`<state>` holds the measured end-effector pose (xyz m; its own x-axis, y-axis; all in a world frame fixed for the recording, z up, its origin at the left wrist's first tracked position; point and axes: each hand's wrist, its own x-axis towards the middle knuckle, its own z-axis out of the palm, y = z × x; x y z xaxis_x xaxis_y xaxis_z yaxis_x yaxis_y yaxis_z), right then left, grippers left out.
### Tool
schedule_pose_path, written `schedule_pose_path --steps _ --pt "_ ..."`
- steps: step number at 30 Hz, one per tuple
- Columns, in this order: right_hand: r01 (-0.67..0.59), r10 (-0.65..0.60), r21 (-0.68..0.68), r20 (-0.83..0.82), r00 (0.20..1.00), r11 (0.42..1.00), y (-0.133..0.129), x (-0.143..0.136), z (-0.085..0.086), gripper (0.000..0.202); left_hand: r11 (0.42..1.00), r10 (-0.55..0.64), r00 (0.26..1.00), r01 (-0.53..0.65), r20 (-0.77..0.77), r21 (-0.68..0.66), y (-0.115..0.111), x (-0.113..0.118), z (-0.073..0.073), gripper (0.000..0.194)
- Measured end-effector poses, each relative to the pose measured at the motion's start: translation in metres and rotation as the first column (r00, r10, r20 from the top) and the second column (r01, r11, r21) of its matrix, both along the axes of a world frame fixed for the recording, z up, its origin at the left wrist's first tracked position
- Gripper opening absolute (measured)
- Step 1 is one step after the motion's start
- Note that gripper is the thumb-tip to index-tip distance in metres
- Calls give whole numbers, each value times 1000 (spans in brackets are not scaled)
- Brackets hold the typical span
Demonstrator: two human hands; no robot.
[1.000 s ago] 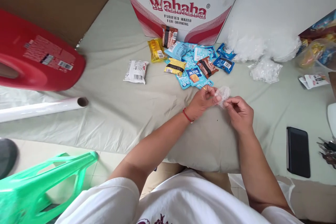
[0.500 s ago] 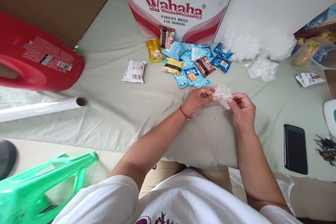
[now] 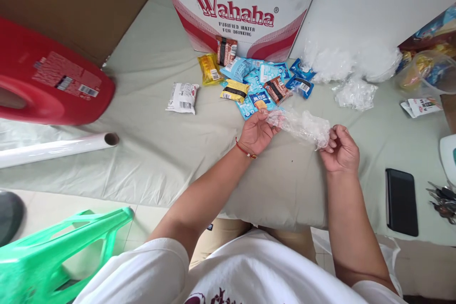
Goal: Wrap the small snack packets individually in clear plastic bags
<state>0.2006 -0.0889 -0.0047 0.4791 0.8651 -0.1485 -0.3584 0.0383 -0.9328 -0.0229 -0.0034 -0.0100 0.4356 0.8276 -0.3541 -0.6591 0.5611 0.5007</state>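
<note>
A crumpled clear plastic cover (image 3: 302,125), which looks gathered along its edges, is stretched between my two hands above the cloth. My left hand (image 3: 257,132), with a red string bracelet at the wrist, grips its left end. At the other end, my right hand (image 3: 340,148) pinches the plastic between thumb and fingers. Just beyond my left hand lies a pile of small snack packets (image 3: 249,69) in blue, yellow and brown wrappers. A white snack packet (image 3: 183,98) sits apart to the left.
Behind the packets stands a Wahaha carton (image 3: 235,14). More crumpled clear plastic (image 3: 356,92) lies at the back right, near a clear tub (image 3: 427,73). A black phone (image 3: 401,202) and keys (image 3: 443,199) are on the right. Left are a red jug (image 3: 53,71), a white roll (image 3: 57,148) and a green stool (image 3: 71,242).
My hands have moved apart, the left one leftward and the right one rightward. Between them the plastic cover has gone from a small bunch to a long stretched strip.
</note>
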Motion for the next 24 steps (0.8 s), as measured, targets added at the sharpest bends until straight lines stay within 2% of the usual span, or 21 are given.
schedule_pose_path --steps 2,3,4,5,6,8,9,10,11,13,16,19,22,24 --pt "168 -189 130 178 966 977 -2 -8 3 33 1000 23 1000 -23 21 -4 0 1 0 20" --pt "234 -305 249 305 902 940 -3 -12 6 34 1000 26 999 -26 27 0 -1 2 0 21" --pt "243 -401 372 442 802 896 -5 -17 8 40 1000 24 999 -24 24 8 -2 3 0 21" --pt "183 -450 459 581 679 869 -8 -22 10 49 1000 18 1000 -18 12 20 -3 3 0 22" --pt "83 -442 479 711 547 874 -10 -27 13 62 999 9 1000 -9 -3 33 -4 3 1 22" --pt "-91 -287 331 902 322 939 -13 -34 15 75 998 -6 1000 7 -13 54 -5 3 1 25" --pt "-126 -186 224 948 259 966 -13 -37 15 68 998 -11 1000 11 -2 62 -6 3 2 26" --pt "-132 -105 138 967 233 982 -14 -39 15 53 998 -14 1000 13 14 67 -5 3 2 28" --pt "-120 -59 90 969 238 989 -14 -40 15 36 997 -11 999 9 30 70 -5 3 2 30" --pt "-93 -51 85 947 316 992 -14 -40 13 15 997 12 999 -15 43 74 -4 4 1 33" --pt "-73 -49 108 830 556 991 -17 -40 9 18 992 78 997 -79 13 102 -1 6 0 35" --pt "-50 0 61 638 770 997 -19 -39 6 24 991 97 995 -94 -31 101 3 4 3 34" --pt "-45 52 -25 439 897 999 -17 -35 3 29 993 112 993 -113 19 38 9 -3 8 32" --pt "-67 94 -90 349 932 994 -12 -28 2 32 991 130 988 -131 83 9 12 -9 12 29"
